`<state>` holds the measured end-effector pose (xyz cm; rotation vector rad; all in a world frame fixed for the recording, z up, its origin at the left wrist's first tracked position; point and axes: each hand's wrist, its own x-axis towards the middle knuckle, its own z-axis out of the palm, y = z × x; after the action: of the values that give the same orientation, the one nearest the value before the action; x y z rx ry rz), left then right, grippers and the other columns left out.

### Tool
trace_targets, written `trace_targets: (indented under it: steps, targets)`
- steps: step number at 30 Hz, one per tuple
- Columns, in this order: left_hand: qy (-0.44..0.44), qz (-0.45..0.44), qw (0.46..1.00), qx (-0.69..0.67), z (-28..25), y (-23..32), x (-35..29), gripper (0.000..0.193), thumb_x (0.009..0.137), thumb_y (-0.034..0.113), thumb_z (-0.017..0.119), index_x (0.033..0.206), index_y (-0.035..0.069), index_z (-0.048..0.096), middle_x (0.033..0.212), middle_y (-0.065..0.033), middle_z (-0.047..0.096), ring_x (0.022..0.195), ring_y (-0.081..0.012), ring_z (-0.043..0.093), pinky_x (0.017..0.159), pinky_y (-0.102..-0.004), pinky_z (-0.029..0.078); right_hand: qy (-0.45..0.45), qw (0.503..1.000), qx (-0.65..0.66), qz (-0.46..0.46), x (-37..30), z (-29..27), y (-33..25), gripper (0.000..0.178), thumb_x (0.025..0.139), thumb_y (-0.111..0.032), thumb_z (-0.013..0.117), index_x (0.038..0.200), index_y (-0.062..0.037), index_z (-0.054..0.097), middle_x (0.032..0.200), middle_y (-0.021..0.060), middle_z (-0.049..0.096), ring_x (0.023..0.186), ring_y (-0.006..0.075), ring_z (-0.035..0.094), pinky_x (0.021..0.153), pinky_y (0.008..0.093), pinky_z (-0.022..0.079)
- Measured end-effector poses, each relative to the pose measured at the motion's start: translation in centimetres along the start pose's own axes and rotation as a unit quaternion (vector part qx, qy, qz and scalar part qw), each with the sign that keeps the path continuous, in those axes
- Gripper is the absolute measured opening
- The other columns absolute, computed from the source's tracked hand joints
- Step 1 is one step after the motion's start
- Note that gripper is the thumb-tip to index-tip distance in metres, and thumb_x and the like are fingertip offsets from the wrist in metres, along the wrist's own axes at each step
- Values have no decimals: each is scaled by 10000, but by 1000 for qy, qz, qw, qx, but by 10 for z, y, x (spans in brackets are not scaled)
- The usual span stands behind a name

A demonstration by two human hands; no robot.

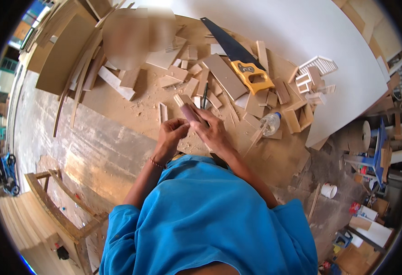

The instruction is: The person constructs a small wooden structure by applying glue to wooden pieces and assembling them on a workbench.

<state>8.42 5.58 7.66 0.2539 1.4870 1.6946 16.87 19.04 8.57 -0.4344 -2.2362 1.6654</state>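
At the near edge of a brown work board (123, 107) strewn with offcuts, head view: a slim wooden piece (179, 100) is held up before the wearer's blue shirt (210, 206). Its exposed end is pale and looks ridged; a dark reddish-brown section (189, 112) covers the part nearer the hands. Whether that section is a wrapped sheet or a separate block cannot be determined.

Grip: the right hand (214, 131) is clamped on the brown section from the right, fingers bent around it. The left hand (173, 134) has thumb and fingertips drawn together just beside its left flank; contact cannot be confirmed.

Handling, as judged: light, stiff, dry and not slippery; the thin pale tip appears the part likeliest to chip. Hold is best taken around the brown section, leaving the tip free.

Orientation: the long axis runs obliquely, the pale end pointing away from the wearer and to the left, the covered end back toward the right palm. Tilt relative to the board cannot be established.
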Motion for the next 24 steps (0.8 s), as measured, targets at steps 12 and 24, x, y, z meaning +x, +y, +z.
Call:
trace_targets:
  steps: [12,24]
  targets:
    - [2,-24,999,-38,23,-8,5,148,834,107,609,878,-34,615,700,-8,557,614,-71,486,576,-202,399,80,993,77,41,-4,-3,2,429,841,-235,550,1199,0,516,1070,217,583,983,285,581,832,343,458]
    - [20,-33,997,-68,28,-33,-1,127,818,108,636,821,-19,626,658,-2,555,576,-65,461,522,-205,357,68,996,33,39,-41,-1,24,458,845,-248,558,1243,-26,508,1126,208,578,1023,292,579,847,345,461]
